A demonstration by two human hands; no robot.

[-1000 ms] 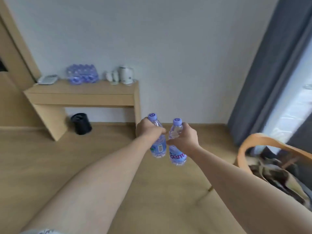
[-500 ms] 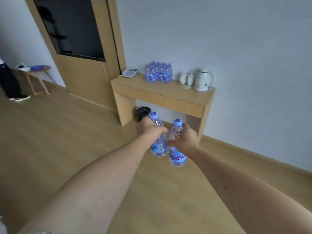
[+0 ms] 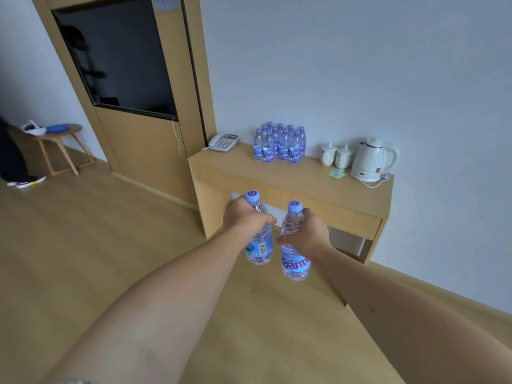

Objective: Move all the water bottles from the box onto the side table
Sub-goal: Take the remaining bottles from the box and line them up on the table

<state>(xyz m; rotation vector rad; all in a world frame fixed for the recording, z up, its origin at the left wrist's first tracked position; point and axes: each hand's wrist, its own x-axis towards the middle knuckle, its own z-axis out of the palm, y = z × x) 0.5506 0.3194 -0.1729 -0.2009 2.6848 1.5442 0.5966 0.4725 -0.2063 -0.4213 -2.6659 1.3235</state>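
1. Your left hand grips a clear plastic water bottle with a lilac cap round its shoulder; your right hand grips a second clear lilac-capped bottle the same way. Both hang upright over the wood floor, just beside each other.
2. Keep them upright and apart as you approach.
3. Aim for the light wooden tabletop at 12 o'clock, where a cluster of matching bottles stands.
4. Set yours down at the cluster's 3 o'clock side, short of the two white cups and white electric kettle.
5. Avoid the grey desk telephone at the cluster's 9 o'clock.
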